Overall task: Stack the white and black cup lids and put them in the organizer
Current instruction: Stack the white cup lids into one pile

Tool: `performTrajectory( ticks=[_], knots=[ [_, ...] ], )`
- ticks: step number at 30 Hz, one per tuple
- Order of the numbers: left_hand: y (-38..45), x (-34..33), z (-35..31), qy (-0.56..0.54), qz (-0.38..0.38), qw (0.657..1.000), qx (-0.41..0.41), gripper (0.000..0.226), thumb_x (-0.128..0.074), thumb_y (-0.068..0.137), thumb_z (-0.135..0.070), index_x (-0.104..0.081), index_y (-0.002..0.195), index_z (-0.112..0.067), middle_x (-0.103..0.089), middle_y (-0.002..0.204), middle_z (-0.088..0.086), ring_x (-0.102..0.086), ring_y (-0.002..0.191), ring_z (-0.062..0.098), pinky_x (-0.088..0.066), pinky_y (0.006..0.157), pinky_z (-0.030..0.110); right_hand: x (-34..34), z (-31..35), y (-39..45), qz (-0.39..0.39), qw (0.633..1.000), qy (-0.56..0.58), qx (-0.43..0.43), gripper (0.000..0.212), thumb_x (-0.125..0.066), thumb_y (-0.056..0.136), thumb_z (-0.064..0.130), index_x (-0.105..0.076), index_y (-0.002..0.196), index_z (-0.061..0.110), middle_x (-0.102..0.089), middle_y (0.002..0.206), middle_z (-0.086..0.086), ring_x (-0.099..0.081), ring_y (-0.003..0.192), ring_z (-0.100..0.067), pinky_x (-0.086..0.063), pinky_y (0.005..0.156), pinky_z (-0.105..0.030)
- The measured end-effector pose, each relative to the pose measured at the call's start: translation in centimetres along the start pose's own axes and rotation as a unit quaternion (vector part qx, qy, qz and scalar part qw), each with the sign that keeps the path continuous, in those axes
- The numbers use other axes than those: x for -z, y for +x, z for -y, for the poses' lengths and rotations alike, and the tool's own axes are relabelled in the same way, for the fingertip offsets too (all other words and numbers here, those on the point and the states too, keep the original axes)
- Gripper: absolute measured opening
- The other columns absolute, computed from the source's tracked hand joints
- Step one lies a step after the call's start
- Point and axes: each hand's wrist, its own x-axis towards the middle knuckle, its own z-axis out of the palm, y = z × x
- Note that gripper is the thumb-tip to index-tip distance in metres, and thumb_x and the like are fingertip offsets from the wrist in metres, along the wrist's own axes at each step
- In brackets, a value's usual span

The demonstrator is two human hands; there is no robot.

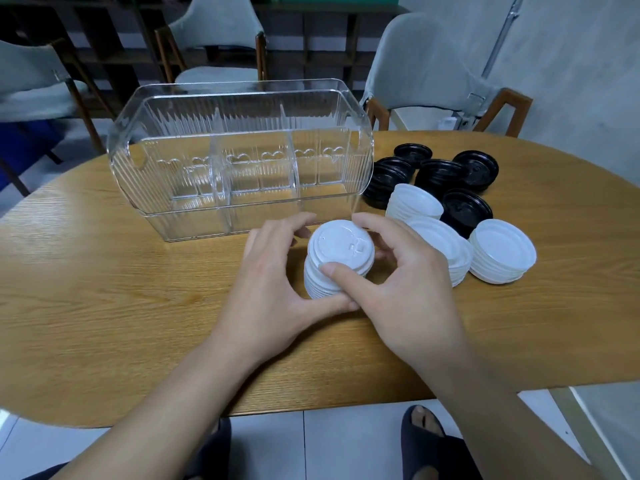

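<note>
A stack of white lids [337,252] stands on the wooden table [121,289], just in front of the clear organizer [239,161]. My left hand [273,289] curls round the stack from the left, thumb at its base. My right hand [398,282] grips it from the right, thumb on the rim of the top lid. Further white lid piles [502,251] [415,200] [440,244] lie to the right. Several black lids [440,176] sit behind them, beside the organizer's right end. The organizer's three compartments hold nothing.
Chairs [433,81] stand behind the table at the back and right. The table's near edge curves just above my sandalled feet [424,431]. A grey wall rises at the right.
</note>
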Motion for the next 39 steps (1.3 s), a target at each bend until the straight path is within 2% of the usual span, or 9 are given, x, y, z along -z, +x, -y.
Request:
performTrajectory(
  ticks=[4,10,16,19,23,28,31,35,39],
  knots=[
    [0.1,-0.2,0.6,-0.014,0.068,0.994,0.08,0.135,-0.084,0.054,-0.097,-0.03,0.168,-0.048,-0.055,0.152,-0.021,-0.049,0.145,0.005,-0.047,0.122,0.043,-0.2,-0.1,-0.1,0.016,0.999,-0.036,0.011,0.055,-0.087,0.091,0.044,-0.07,0.141,0.029,-0.069,0.132,0.023,-0.055,0.125,0.014,-0.034,0.102,0.0],
    [0.4,-0.4,0.5,0.005,0.099,0.993,0.071,0.135,-0.074,0.069,-0.087,-0.011,0.177,-0.039,-0.058,0.146,-0.027,-0.056,0.141,0.008,-0.047,0.119,0.04,-0.6,-1.1,-0.1,0.071,0.996,-0.043,0.039,0.055,-0.084,0.095,0.038,-0.071,0.146,0.024,-0.064,0.15,0.018,-0.051,0.14,0.009,-0.031,0.114,-0.003],
    [0.4,0.0,0.6,0.007,0.12,0.99,0.067,0.13,-0.072,0.07,-0.077,-0.014,0.178,-0.035,-0.055,0.148,-0.028,-0.055,0.145,0.009,-0.044,0.124,0.04,-0.3,-1.5,0.0,0.092,0.995,-0.028,0.034,0.051,-0.085,0.095,0.037,-0.071,0.143,0.03,-0.055,0.132,0.043,-0.047,0.129,0.028,-0.03,0.107,0.002],
    [0.5,0.1,0.6,0.013,0.124,0.99,0.069,0.126,-0.072,0.071,-0.077,-0.018,0.177,-0.036,-0.052,0.142,-0.037,-0.055,0.144,0.009,-0.044,0.123,0.04,0.1,-1.8,0.3,0.104,0.994,-0.017,0.025,0.054,-0.086,0.094,0.037,-0.07,0.145,0.03,-0.055,0.132,0.044,-0.045,0.127,0.032,-0.03,0.106,0.003],
    [0.5,0.0,0.6,0.02,0.112,0.991,0.074,0.122,-0.083,0.076,-0.067,-0.022,0.177,-0.036,-0.051,0.139,-0.039,-0.054,0.141,0.002,-0.04,0.115,0.024,0.2,-2.0,0.3,0.099,0.995,-0.001,0.011,0.056,-0.088,0.092,0.036,-0.071,0.144,0.03,-0.059,0.131,0.042,-0.046,0.124,0.034,-0.031,0.104,0.004],
    [0.4,-0.2,0.3,0.033,0.104,0.991,0.079,0.117,-0.081,0.076,-0.062,-0.027,0.176,-0.033,-0.056,0.158,-0.022,-0.052,0.147,0.004,-0.039,0.115,0.022,-0.6,-1.5,-0.2,0.06,0.997,-0.045,0.022,0.058,-0.088,0.09,0.042,-0.072,0.144,0.029,-0.065,0.151,0.019,-0.047,0.141,0.015,-0.029,0.112,0.001],
    [0.3,-0.2,0.3,0.032,0.109,0.991,0.072,0.114,-0.071,0.072,-0.068,-0.032,0.174,-0.035,-0.053,0.166,-0.019,-0.049,0.151,0.003,-0.041,0.122,0.026,-0.7,-1.4,-0.3,0.047,0.997,-0.053,0.022,0.056,-0.088,0.09,0.042,-0.073,0.143,0.03,-0.067,0.149,0.018,-0.047,0.136,0.017,-0.029,0.109,0.003],
    [0.3,-0.1,0.1,0.02,0.107,0.992,0.058,0.106,-0.068,0.072,-0.063,-0.038,0.171,-0.037,-0.051,0.164,-0.023,-0.047,0.149,-0.004,-0.037,0.119,0.017,-0.9,-1.5,-0.5,0.055,0.997,-0.05,0.028,0.056,-0.086,0.093,0.04,-0.071,0.145,0.027,-0.065,0.151,0.017,-0.05,0.137,0.013,-0.03,0.112,0.0],
    [0.2,-0.3,0.4,0.021,0.118,0.992,0.036,0.101,-0.074,0.077,-0.063,-0.039,0.169,-0.039,-0.051,0.161,-0.025,-0.048,0.149,-0.002,-0.041,0.124,0.03,-0.7,-1.7,-0.8,0.093,0.993,-0.061,0.042,0.06,-0.079,0.099,0.042,-0.062,0.155,0.028,-0.05,0.166,0.019,-0.043,0.152,0.006,-0.027,0.121,-0.007]
  ],
)
